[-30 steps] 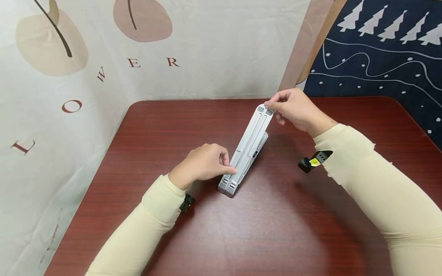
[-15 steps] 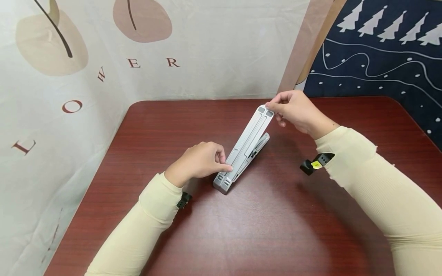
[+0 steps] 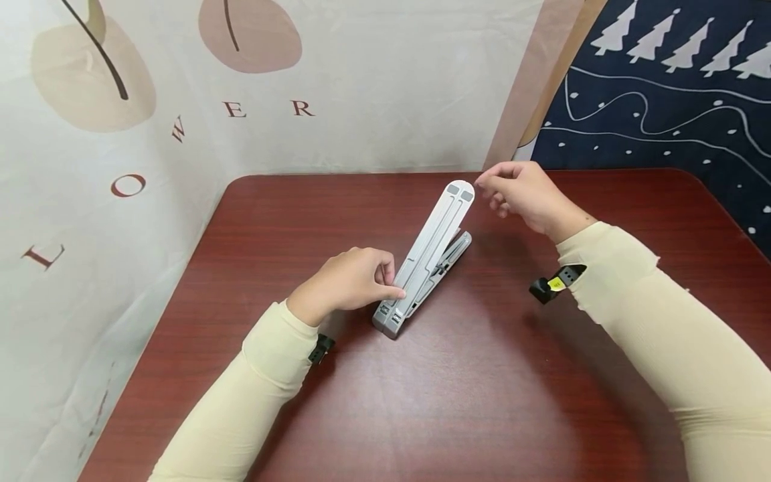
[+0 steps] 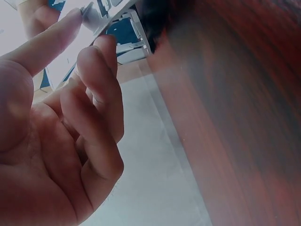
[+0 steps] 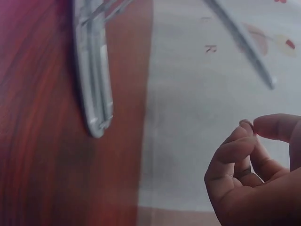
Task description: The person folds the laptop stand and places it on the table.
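A silver folding laptop stand (image 3: 432,237) stands tilted on the table, its upper bar raised and two grey pads at the bar's far end. My left hand (image 3: 349,278) pinches its near end, thumb on top and curled fingers at the side; the left wrist view shows the thumb (image 4: 51,40) on the metal. Just right of the raised end is my right hand (image 3: 533,197), apart from the stand and holding nothing. In the right wrist view its fingers (image 5: 230,160) are loosely curled, with the lower leg (image 5: 98,80) of the stand to the left.
The reddish-brown table (image 3: 470,402) reaches back to a pale printed curtain (image 3: 385,80). A dark blue cloth with white trees (image 3: 662,100) hangs at the right. Black wrist devices (image 3: 557,282) sit on both sleeves.
My right hand has let go of the stand's raised end and moved slightly right. Earlier, the near end and my left hand shifted a little left, and the gap between bar and leg widened.
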{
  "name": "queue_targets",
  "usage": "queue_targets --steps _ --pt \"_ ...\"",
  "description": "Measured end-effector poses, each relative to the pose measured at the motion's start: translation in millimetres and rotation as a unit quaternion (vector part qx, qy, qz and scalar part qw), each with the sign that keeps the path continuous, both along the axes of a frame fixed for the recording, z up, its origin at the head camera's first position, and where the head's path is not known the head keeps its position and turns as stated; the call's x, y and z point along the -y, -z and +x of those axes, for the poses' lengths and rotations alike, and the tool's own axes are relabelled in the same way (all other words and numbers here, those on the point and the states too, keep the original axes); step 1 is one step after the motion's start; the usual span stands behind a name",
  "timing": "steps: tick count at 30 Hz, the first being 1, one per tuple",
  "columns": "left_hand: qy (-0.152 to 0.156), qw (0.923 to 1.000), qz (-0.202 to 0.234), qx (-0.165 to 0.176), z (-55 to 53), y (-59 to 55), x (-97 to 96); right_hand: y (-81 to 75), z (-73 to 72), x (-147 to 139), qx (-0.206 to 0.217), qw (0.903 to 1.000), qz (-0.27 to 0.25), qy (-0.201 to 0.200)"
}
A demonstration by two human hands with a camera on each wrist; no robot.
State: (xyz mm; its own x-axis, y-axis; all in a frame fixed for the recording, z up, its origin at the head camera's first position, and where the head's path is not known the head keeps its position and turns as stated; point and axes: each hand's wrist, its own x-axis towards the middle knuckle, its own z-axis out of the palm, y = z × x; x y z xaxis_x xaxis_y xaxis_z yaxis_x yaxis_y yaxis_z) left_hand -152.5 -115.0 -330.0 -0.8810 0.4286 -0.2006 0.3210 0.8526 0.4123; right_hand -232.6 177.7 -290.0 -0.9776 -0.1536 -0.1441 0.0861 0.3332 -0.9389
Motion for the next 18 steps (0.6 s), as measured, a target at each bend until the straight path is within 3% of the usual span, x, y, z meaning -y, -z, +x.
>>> queue_targets --steps 6,18 --pt "0.0 1.0 0.005 -0.002 -0.2 0.1 0.6 20.0 -8.4 -7 0.008 0.998 0.062 -0.011" --pt "-0.001 0.9999 0.014 0.003 0.1 2.0 0.4 55.0 -18.2 -8 0.063 0.9918 0.091 -0.064"
